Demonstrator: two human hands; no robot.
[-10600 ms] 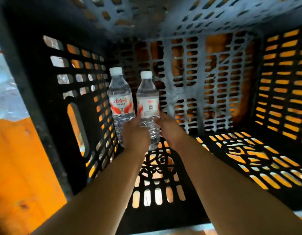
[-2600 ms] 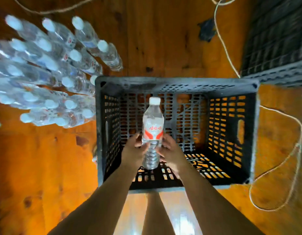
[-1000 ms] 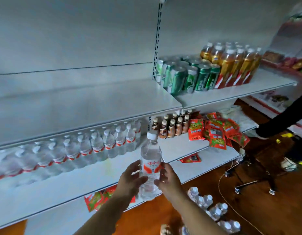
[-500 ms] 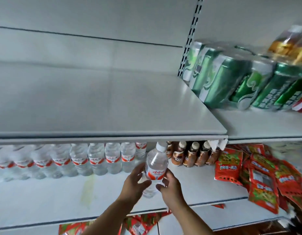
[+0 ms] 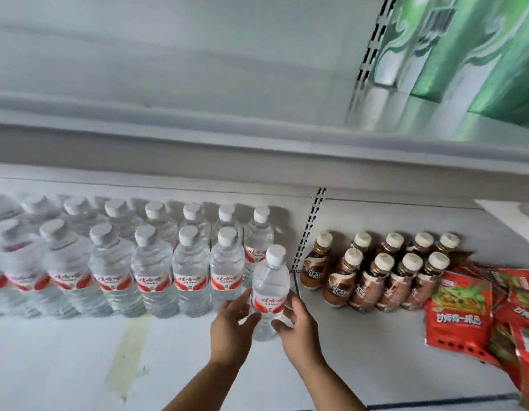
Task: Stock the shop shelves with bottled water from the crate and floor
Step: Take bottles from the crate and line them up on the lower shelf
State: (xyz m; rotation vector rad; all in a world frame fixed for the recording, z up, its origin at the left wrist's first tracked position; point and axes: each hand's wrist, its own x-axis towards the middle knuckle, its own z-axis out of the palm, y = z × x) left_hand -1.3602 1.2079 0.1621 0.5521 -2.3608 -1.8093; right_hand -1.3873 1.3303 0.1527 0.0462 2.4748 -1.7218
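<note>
A: What changed in the last half second?
B: Water bottle [image 5: 269,292] came down to the shelf [image 5: 79,366]. It stands upright at the right end of the stocked water bottles [image 5: 153,277], left of the coffee bottles [image 5: 376,277]
A: Hands?
B: Left hand [image 5: 232,330] and right hand [image 5: 299,327] both clasp its lower half. Placement looks nearly done, with the release pending

Green cans [image 5: 471,54] at upper right are blurred and cut by the frame, leftmost water bottles [image 5: 11,262] are smeared, and red snack packets [image 5: 465,318] run off the right edge.
</note>
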